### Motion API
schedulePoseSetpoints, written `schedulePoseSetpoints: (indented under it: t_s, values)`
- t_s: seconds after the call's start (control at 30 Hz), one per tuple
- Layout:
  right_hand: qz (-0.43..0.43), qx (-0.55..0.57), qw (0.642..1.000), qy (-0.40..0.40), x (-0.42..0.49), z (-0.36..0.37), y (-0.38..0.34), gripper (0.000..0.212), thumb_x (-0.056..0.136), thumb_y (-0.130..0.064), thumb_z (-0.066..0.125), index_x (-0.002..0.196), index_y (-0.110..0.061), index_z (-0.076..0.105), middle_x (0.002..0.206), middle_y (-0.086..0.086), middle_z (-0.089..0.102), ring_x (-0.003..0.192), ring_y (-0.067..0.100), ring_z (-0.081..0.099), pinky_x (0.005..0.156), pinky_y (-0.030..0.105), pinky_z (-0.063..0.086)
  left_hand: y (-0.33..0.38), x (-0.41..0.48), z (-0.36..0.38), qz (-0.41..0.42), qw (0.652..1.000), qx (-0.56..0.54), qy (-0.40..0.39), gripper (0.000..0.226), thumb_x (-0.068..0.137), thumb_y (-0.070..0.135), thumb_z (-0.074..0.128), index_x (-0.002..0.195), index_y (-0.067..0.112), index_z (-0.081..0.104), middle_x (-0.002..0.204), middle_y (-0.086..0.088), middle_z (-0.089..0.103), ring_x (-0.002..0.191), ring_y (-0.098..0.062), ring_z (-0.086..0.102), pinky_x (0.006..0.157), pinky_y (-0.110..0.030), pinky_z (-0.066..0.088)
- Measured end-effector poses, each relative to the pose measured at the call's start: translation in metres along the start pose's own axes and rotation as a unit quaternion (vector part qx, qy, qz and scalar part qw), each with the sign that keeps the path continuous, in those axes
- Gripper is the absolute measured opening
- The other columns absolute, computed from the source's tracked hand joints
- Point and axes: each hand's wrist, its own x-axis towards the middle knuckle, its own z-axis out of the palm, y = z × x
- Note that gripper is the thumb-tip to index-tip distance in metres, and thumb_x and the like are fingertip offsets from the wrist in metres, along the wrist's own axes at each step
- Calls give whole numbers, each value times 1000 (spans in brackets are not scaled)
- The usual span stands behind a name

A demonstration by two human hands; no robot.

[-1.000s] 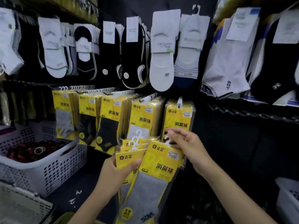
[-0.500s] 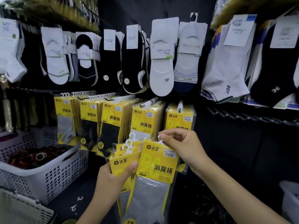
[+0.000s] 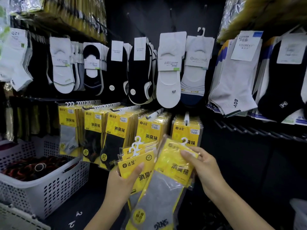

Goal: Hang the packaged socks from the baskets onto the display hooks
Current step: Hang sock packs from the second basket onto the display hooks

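1. A white basket (image 3: 49, 188) sits at the left, below the hung yellow packs (image 3: 116, 128)
2. The left hand (image 3: 121, 183) grips a stack of sock packs (image 3: 136, 165), thumb pressed across its front
3. The right hand (image 3: 204, 168) pinches the top of one grey-sock pack (image 3: 167, 190), which is tilted, overlaps the stack and sits just below the rightmost display hook (image 3: 186, 117)

Black back wall (image 3: 166, 17) w/ wire shelf (image 3: 259, 131) at rt (dim light).

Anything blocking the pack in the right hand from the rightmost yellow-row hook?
Nothing visible. The right hand pinches the grey-sock pack just below the hook; its tip sticks out free in front of the packs already hung there.
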Motion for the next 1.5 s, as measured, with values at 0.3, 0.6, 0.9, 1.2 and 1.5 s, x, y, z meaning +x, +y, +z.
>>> schedulePoseSetpoints:
  t_s: [0.3, 0.6, 0.9, 1.2, 1.5]
  values:
    - [-81, -45, 994, 56, 57, -20, -16, 12, 85, -12, 69, 97, -11, 66, 84, 3, 75, 73, 13, 72, 55, 21, 55, 7, 30, -4, 8, 1000, 9, 18, 14, 74, 36, 75, 85, 29, 70, 77, 20, 73, 70, 4, 69, 54, -12, 49]
    - [-86, -94, 989, 74, 105, -18, 1, 7, 85, -17, 70, 88, -20, 65, 91, 4, 73, 78, 13, 70, 64, 26, 56, 9, 37, -1, -3, 1000, 6, -3, 16, 76, 30, 74, 90, 23, 71, 74, 19, 73, 69, 3, 69, 48, -9, 49]
    - [-178, -219, 926, 252, 79, -18, 28, 39, 78, -26, 77, 99, -17, 45, 102, 4, 51, 83, 15, 51, 72, 27, 43, 12, 23, 3, -29, 998, -23, -46, 33, 68, 36, 77, 97, 26, 65, 80, 20, 73, 72, 2, 70, 49, -9, 49]
    - [19, -117, 974, -195, 30, 12, 1, 35, 90, -41, 54, 114, -18, 65, 104, 4, 74, 100, 16, 70, 90, 27, 51, 5, 10, 13, -74, 987, -43, -136, 40, 62, 43, 75, 96, 24, 72, 89, 6, 76, 81, -10, 73, 57, -15, 54]
    - [-71, -20, 997, 19, 32, -18, 2, 20, 93, -24, 55, 101, -15, 70, 92, 2, 76, 83, 12, 73, 61, 17, 55, 11, 15, 14, -55, 994, -51, -76, 13, 77, 31, 72, 89, 25, 73, 81, 9, 76, 73, -4, 72, 51, -10, 50]
